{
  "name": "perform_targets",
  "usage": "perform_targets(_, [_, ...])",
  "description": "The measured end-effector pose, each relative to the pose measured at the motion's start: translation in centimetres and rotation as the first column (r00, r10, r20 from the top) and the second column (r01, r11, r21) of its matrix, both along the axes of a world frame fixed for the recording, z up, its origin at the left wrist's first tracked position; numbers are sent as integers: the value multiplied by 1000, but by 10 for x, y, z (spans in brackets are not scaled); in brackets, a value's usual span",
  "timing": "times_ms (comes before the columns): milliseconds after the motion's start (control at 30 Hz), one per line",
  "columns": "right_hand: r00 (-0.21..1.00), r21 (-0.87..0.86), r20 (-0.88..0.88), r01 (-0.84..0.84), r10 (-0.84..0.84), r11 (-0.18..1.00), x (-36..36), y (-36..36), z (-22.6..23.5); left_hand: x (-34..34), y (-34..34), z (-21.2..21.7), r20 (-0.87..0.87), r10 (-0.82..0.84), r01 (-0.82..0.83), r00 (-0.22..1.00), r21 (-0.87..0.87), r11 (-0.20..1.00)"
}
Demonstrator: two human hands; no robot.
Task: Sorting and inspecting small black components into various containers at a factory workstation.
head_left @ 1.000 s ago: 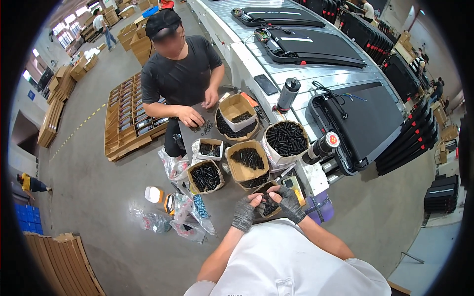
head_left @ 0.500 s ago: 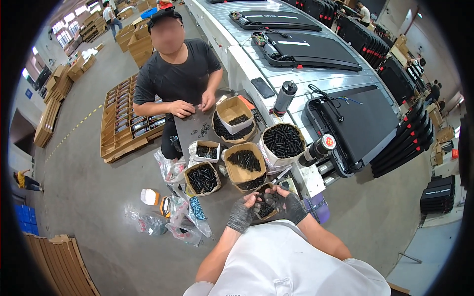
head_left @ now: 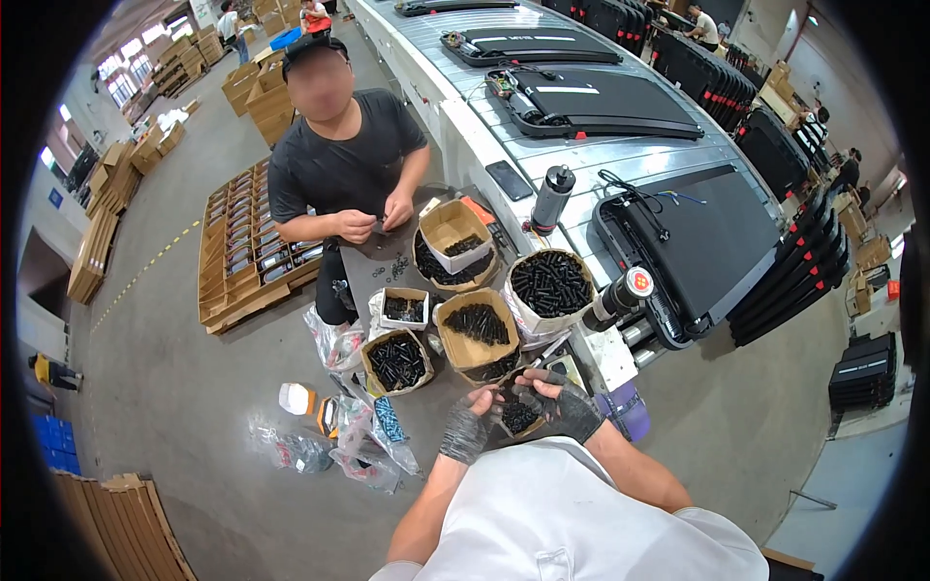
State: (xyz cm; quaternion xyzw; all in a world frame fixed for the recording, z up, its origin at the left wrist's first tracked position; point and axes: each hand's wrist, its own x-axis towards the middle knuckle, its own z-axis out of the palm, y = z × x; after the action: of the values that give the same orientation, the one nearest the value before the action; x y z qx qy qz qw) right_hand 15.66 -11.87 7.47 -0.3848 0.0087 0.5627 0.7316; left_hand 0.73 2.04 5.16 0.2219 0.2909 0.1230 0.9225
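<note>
My left hand (head_left: 469, 424), in a grey fingerless glove, is closed with thumb and fingertips together. Facing it, my right hand (head_left: 567, 407), gloved the same way, is also closed in a pinch. What the fingertips hold is too small and dark to name. Below and between them stands a small box (head_left: 520, 418) of tiny black parts, partly covered by the hands. Just beyond it is a cardboard box (head_left: 475, 334) with black screw-like pieces. To its left sit another carton (head_left: 397, 363) of black pieces and a small white box (head_left: 404, 308).
A white container (head_left: 550, 281) of black pieces and stacked boxes (head_left: 455, 237) stand farther back. Across the grey table (head_left: 373, 276), a person in black (head_left: 339, 160) handles small parts. At right, a metal roller line (head_left: 581, 160) carries black panels. Plastic bags (head_left: 363, 445) lie at left.
My hands stay over the small box, the right fingers having shifted a little. Across the table, the person's hands have lifted and come together around something small.
</note>
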Motion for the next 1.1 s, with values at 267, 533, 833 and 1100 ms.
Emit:
perform_targets(267, [998,-24,48,27,-26,999,0,-12,-20,1,-4,-13,8,-10,10,1000,18,1000])
perform_targets(533, [968,-187,247,2,45,982,-2,-11,-26,-3,-3,-16,21,-46,45,999,49,998])
perform_targets(833, [980,-178,198,4,32,984,-12,-10,-30,-9,11,-7,23,50,-51,998,49,997])
perform_targets(1100, [955,-195,267,-78,130,978,-14,-20,-36,-43,104,-21,124,257,-285,958,365,886])
